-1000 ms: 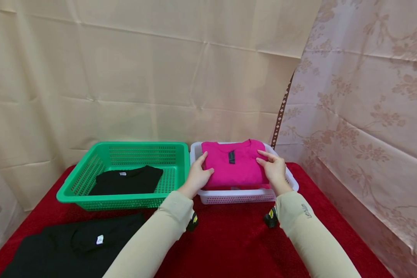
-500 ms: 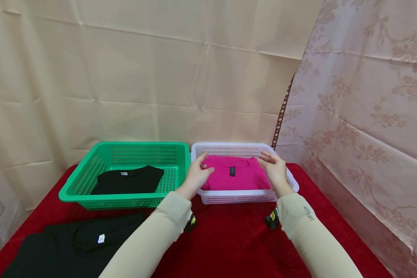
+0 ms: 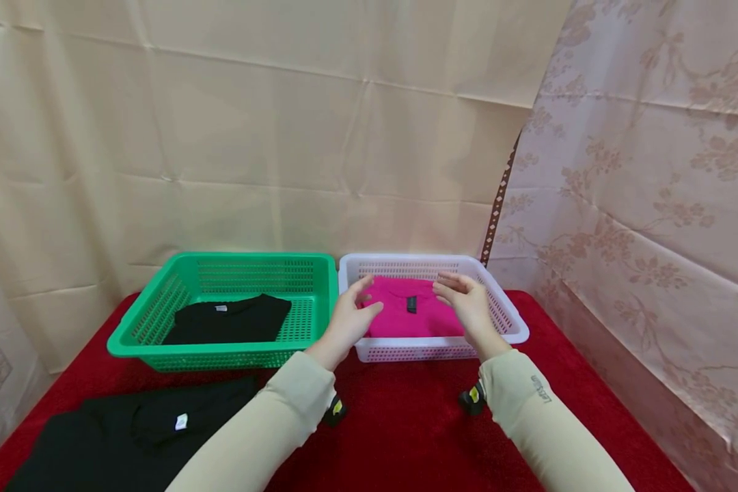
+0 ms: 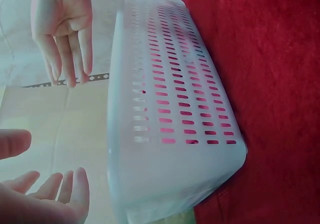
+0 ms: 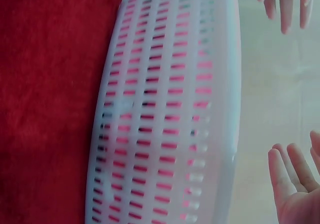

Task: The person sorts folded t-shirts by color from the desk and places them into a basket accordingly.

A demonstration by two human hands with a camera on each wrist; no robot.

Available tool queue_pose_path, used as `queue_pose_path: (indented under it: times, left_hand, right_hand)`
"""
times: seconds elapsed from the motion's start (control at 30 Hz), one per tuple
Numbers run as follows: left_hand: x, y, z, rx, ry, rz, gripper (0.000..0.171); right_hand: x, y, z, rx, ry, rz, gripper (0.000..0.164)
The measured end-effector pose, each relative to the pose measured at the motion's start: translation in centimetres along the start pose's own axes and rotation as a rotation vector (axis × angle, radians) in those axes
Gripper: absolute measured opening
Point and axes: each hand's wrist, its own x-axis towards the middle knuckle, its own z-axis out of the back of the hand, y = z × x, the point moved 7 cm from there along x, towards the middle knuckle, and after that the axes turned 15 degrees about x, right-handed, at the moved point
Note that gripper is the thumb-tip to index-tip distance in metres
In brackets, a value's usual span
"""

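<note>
A folded pink shirt [image 3: 415, 314] with a dark neck label lies inside the white basket [image 3: 421, 350]. My left hand [image 3: 352, 316] is over the basket's left side, fingers spread and loosely bent, holding nothing. Over the shirt's right part is my right hand [image 3: 469, 307], relaxed and without anything in its grasp. Both wrist views show the hands above the basket rim, apart from each other, with pink showing through the slots of the basket wall [image 4: 170, 94].
To the left stands a green basket [image 3: 221, 350] holding a folded black garment [image 3: 227, 321]. Another black garment [image 3: 129, 437] lies on the red cloth [image 3: 400, 424] at the front left. Curtains hang behind and at the right.
The pink shirt has dropped from between my hands down into the white basket. Both hands have let go, and the right hand has since shifted left.
</note>
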Motion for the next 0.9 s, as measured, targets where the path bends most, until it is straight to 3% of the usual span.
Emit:
queue_pose_path:
  times: [0.2, 0.57, 0.9]
  left_hand:
    - [-1.0, -0.3, 1.3, 0.011, -0.013, -0.023, 0.053]
    - [-3.1, 0.0, 3.0, 0.006, -0.012, -0.039, 0.046]
    - [-5.4, 1.2, 4.7, -0.061, -0.011, 0.033, 0.041]
  right_hand:
    - [-1.1, -0.4, -1.5, 0.012, 0.048, 0.002, 0.038]
    - [-3.8, -1.0, -4.4, 0.138, 0.164, -0.033, 0.034]
    - [-6.5, -2.4, -6.6, 0.147, 0.246, -0.121, 0.035]
